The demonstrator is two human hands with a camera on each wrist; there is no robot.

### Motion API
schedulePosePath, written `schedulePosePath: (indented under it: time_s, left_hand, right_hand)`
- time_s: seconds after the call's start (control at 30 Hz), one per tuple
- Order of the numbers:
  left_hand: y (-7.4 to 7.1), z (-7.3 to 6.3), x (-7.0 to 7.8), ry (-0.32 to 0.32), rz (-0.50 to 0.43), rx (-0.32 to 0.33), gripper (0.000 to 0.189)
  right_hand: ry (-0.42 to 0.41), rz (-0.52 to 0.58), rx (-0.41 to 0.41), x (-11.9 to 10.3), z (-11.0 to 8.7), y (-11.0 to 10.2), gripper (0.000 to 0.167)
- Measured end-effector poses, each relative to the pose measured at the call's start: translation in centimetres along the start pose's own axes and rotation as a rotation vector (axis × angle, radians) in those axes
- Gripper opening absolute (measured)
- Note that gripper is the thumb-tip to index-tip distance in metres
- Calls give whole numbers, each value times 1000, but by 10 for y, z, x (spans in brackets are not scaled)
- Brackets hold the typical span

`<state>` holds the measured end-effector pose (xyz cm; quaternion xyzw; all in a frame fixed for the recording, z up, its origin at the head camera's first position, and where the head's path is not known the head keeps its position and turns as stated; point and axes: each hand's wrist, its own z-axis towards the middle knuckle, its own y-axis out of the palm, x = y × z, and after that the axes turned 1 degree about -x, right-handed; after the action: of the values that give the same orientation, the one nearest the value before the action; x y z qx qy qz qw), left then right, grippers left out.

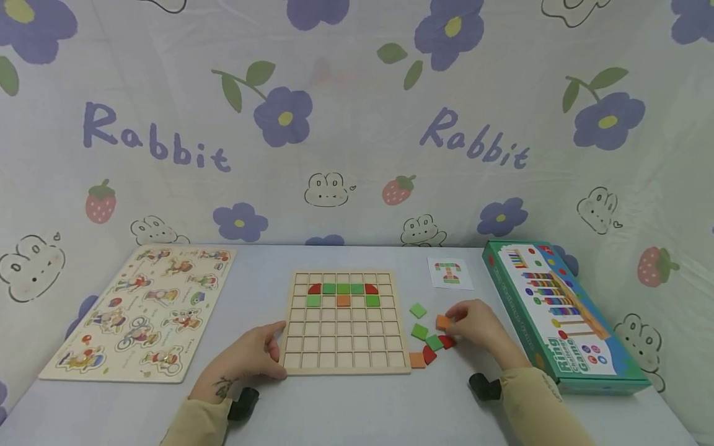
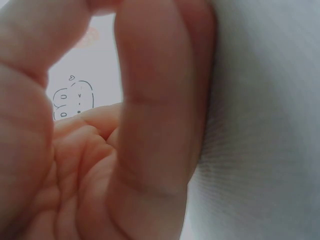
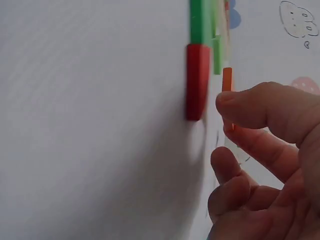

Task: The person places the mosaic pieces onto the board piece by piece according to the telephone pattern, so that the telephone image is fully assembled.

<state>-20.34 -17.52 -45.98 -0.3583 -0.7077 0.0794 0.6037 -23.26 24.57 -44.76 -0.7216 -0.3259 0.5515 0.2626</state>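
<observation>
A wooden grid board (image 1: 346, 342) lies mid-table with red, green and orange tiles in its upper rows. At the board's lower left edge, my left hand (image 1: 252, 353) holds it, the thumb by the near corner and a finger higher on the side. Right of the board, my right hand (image 1: 481, 328) pinches an orange square tile (image 3: 227, 80) between thumb and finger, above the table. Near that hand lie loose green squares (image 1: 419, 331), red quarter-round tiles (image 1: 429, 355) and another orange square (image 1: 417, 360). The left wrist view shows only fingers, table and cloth.
A card (image 1: 449, 273) with a printed coloured pattern lies behind the loose tiles. On the right is a green-edged box (image 1: 563, 322). A wooden picture puzzle (image 1: 139, 310) lies at the left. Behind the table hangs a rabbit-print cloth (image 1: 346, 124).
</observation>
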Motion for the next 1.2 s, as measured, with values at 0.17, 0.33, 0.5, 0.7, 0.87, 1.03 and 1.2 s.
schedulePosePath:
  time_s: [0.17,0.33,0.5,0.7,0.87,1.03,1.2]
  left_hand:
    - [0,0,0,4,-6,-2,96]
    - [0,0,0,7,-10,-3,95]
    - [0,0,1,7,-13,-4,95]
    - [-1,0,1,7,-14,-5,95]
    - [-1,0,1,11,-13,-6,95]
    - [-1,0,0,9,-10,-8,95]
    - [-1,1,0,8,-4,-11,95]
  right_hand:
    - [-31,100,46,-13,1,-2,28]
    - [-39,308,72,-38,3,3,32]
    - [-62,549,39,-62,6,18,31]
    - [-119,761,-11,-87,9,39,30]
    - [-135,784,-31,-107,10,56,31]
    - [-103,731,-48,-119,14,73,34]
    - [-101,625,-52,-125,17,85,37]
